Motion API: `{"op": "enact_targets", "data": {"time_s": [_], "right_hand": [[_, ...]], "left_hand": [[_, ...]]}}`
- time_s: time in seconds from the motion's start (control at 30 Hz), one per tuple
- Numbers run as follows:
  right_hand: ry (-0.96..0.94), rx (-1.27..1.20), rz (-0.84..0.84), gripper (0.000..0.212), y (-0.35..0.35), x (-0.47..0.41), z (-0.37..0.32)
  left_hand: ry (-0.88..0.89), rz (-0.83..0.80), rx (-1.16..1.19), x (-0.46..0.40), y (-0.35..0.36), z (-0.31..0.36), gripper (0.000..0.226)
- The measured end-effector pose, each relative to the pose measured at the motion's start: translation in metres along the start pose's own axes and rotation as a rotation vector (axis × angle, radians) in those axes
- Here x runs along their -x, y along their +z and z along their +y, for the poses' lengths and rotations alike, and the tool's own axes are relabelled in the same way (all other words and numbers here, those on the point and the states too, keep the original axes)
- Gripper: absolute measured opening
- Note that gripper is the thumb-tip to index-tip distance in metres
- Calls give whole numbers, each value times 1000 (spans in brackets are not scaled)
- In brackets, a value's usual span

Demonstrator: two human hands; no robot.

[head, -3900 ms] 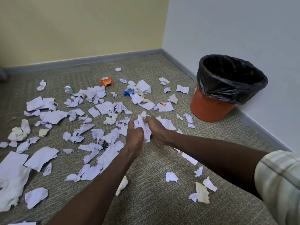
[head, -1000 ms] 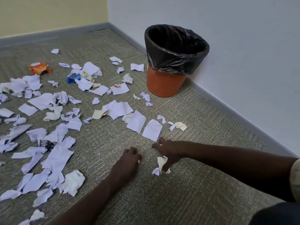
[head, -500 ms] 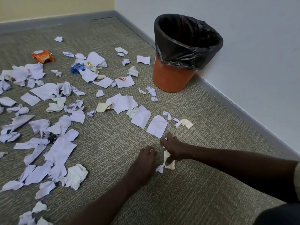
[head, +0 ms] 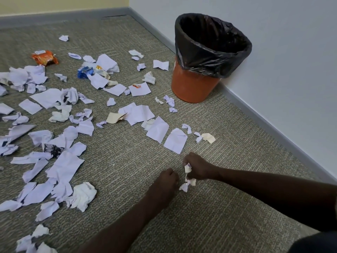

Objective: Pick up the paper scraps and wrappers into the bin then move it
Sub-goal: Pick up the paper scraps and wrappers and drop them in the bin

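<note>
Right hand (head: 197,168) is curled round a small clutch of paper scraps (head: 187,178), some dangling below the fist; the left hand (head: 166,180) sits just beside it with fingers bent, though whether it holds anything cannot be told. Best to tighten the bundle with both hands before carrying it (loose tails could drop) to the bin (head: 209,57), which stands against the wall well beyond the nearest flat sheets (head: 176,140) on the carpet (head: 127,161).

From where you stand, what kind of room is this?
Probably an office or similar indoor room, seen at a corner: grey-green carpet, painted walls with grey baseboard, and an orange waste bin with a black liner.
</note>
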State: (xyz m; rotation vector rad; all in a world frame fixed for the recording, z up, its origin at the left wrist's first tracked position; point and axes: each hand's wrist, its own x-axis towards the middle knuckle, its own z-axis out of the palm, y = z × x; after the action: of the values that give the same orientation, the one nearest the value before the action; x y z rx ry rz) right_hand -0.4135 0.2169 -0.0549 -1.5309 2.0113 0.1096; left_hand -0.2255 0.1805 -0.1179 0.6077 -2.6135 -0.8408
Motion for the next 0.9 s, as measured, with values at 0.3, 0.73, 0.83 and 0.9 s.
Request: {"op": "enact_targets", "data": {"time_s": [0.3, 0.73, 0.83, 0.9], "right_hand": [[48, -17, 3, 30, -7, 3, -12], [278, -828, 64, 9, -9, 1, -53], [399, -1053, 143, 12, -20, -8, -75], [434, -1128, 187, 27, -29, -14, -86]], "left_hand": [[89, 141, -124, 0, 7, 35, 15], [-522, 329, 557, -16, -23, 31, 31], [-626, 397, 559, -32, -39, 33, 24], [-711, 421, 618, -45, -50, 34, 20]]}}
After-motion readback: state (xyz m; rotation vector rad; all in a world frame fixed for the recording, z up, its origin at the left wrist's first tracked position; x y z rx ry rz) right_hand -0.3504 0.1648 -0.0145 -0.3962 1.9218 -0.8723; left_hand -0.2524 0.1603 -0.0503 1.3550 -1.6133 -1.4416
